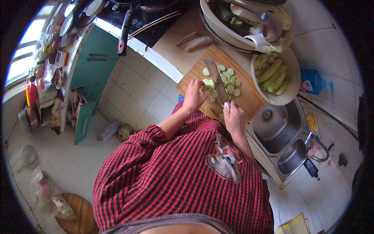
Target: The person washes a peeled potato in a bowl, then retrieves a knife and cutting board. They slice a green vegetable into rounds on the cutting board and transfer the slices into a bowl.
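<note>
On a wooden cutting board (251, 102) lie many pale green vegetable slices (230, 88), some loose and some heaped. My right hand (234, 117) grips the handle of a cleaver-like kitchen knife (215, 76), whose blade lies across the board over the slices. My left hand (195, 95) is at the board's left side with fingers bent beside the slices, left of the blade; whether it holds a piece cannot be told. Right of the board, a white bowl (296, 67) holds peeled, long green vegetables (273, 73).
A piece of meat (194, 42) lies behind the board. A large basin (206, 17) with vegetables stands at the back. Chopsticks (155, 24) and a pan handle (125, 32) are over the stove at left. A steel sink (277, 128) is at right, near a blue bottle (311, 82).
</note>
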